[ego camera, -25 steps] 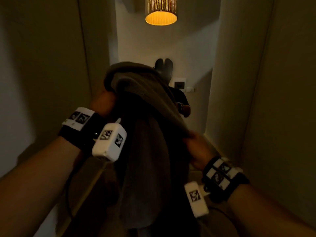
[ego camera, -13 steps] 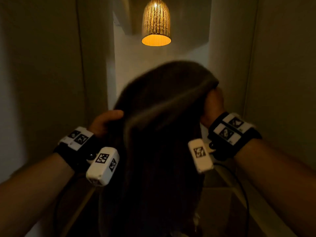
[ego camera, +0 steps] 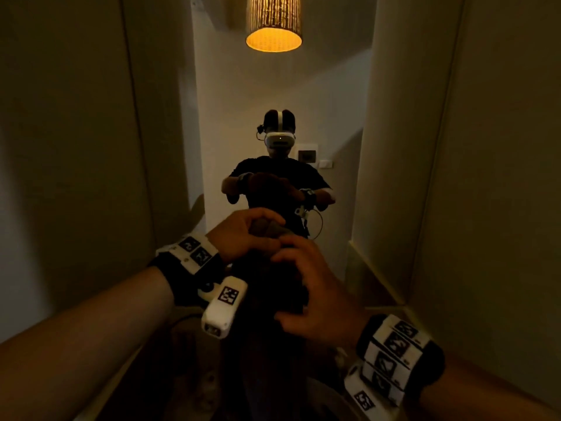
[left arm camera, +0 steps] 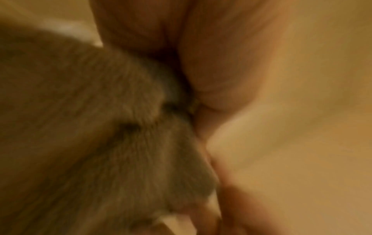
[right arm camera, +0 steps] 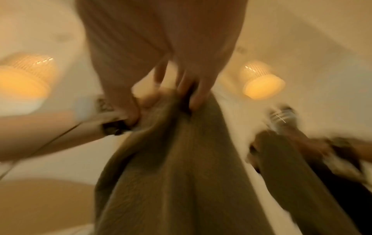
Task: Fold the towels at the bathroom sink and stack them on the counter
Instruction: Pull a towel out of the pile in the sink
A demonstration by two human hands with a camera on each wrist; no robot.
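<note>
Head view: a dark brown towel (ego camera: 267,344) hangs lengthwise in front of the person, held up at its top.
The left hand (ego camera: 243,235) grips the bunched top edge; the right hand (ego camera: 315,296), just below and touching it, pinches the cloth between curled fingers and thumb. A mirror (ego camera: 282,141) ahead reflects the person under a glowing pendant lamp (ego camera: 273,28).

This is a dim bathroom in a home or a hotel. A mirror (ego camera: 303,101) in the middle of the frame reflects the person, and a woven pendant lamp (ego camera: 273,24) glows orange at the top. A wall switch plate (ego camera: 307,154) shows in the reflection. A round basin (right arm camera: 40,205) lies at the lower left in the right wrist view.
</note>
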